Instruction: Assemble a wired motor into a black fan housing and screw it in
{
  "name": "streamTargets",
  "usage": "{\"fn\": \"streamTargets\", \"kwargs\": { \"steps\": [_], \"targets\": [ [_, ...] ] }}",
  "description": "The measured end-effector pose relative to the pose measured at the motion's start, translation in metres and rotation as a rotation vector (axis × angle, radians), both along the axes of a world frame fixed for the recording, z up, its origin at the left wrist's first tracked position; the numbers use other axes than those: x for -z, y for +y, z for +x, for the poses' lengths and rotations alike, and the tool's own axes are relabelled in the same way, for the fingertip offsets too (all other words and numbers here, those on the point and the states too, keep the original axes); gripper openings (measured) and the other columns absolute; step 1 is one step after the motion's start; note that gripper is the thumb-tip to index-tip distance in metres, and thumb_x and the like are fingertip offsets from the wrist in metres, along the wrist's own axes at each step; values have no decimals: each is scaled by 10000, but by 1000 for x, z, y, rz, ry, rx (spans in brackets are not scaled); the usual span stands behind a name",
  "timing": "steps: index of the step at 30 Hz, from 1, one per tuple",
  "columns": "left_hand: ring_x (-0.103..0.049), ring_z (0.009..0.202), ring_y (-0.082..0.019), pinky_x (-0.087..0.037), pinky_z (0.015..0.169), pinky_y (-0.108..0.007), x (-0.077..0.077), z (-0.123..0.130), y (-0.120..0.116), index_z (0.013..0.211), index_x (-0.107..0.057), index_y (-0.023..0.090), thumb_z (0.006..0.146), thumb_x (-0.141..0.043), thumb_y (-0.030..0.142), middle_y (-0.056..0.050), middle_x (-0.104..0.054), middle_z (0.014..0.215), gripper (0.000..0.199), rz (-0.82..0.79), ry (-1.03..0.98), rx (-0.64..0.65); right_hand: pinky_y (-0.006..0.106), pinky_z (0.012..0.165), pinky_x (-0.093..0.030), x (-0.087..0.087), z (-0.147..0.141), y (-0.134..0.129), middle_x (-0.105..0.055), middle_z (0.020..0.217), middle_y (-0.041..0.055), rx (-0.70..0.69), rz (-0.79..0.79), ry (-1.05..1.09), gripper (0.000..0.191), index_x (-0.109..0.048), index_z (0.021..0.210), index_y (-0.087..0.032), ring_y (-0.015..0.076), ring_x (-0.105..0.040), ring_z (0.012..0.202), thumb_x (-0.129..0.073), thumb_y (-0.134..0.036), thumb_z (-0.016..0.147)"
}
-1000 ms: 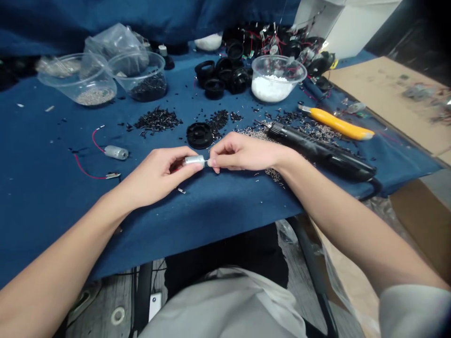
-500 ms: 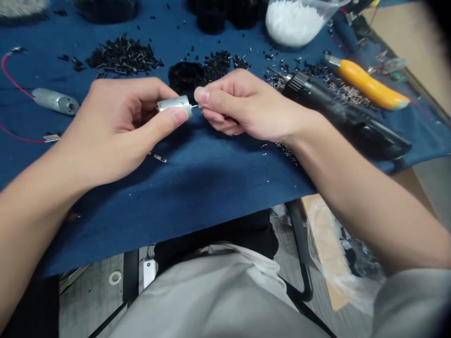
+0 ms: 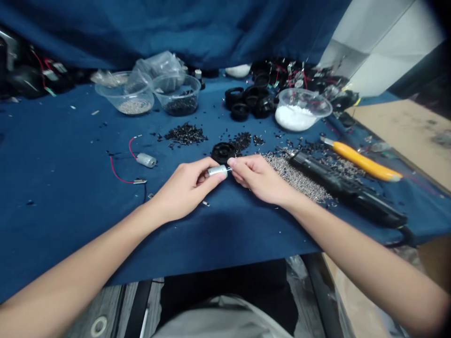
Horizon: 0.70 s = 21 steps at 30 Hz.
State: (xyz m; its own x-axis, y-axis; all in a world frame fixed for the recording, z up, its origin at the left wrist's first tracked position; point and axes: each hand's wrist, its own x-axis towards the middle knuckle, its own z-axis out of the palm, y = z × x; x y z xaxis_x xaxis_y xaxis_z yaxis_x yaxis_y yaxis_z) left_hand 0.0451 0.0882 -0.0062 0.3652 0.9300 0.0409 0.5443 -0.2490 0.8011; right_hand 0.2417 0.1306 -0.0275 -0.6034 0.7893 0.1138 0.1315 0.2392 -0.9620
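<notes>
My left hand is closed around a small silver electric motor, thumb along the near side. The motor lies sideways, its thin shaft pointing right. At that shaft end, my right hand is pinched, thumb against curled fingers; whether a small part is also between the fingertips is hidden. Just beyond the hands lies a round black plastic housing. To the left rests a second silver motor with a red wire. A small metal piece lies on the cloth by my left hand.
A black electric screwdriver lies right, over loose screws, below a yellow-handled tool. Black small parts are piled behind. Clear tubs and a tub of white material stand farther back, near black round housings.
The camera view has pulled back and tilted up, showing more of the table's far side. Both hands keep their hold at the motor and its shaft end.
</notes>
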Motion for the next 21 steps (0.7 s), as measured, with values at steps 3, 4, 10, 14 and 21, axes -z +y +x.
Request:
{"fn": "streamTargets", "kwargs": {
  "steps": [3,4,10,14,21],
  "targets": [
    [-491,648,-127,-346,597,-233,-4,-1,-2,983,-606,173,962,-483,436,18,-608,781,291,-25,2,8,221,499,-227,1,0,-1,-340,571,-60,-21,-55,-3,486,-408,635,-178,72,-269,512,-455,-539,957],
    [-499,657,-130,-351,602,-233,-5,-1,-3,979,-602,172,967,-471,436,15,-617,793,295,-22,4,12,222,499,-228,1,0,-1,-339,575,-59,-28,-55,-5,483,-408,641,-180,76,-271,513,-435,-539,964],
    [-528,682,-138,-359,618,-233,-11,1,-6,971,-590,170,985,-431,425,12,-635,814,300,17,41,6,226,505,-233,0,-4,-2,-334,590,-54,-26,-46,7,472,-387,645,-186,86,-269,526,-414,-525,972],
    [-517,650,-142,-352,611,-240,-12,4,-8,966,-601,168,982,-434,406,15,-617,760,292,37,59,-33,232,506,-230,1,-6,-4,-329,593,-50,-3,-58,13,476,-374,644,-188,90,-270,539,-407,-531,972],
    [-538,674,-152,-348,640,-250,-8,9,-12,950,-623,175,987,-425,385,14,-620,760,292,73,61,-97,236,479,-190,6,-11,-4,-246,580,-65,12,-124,60,467,-325,636,-201,84,-199,513,-409,-518,967]
  ]
}}
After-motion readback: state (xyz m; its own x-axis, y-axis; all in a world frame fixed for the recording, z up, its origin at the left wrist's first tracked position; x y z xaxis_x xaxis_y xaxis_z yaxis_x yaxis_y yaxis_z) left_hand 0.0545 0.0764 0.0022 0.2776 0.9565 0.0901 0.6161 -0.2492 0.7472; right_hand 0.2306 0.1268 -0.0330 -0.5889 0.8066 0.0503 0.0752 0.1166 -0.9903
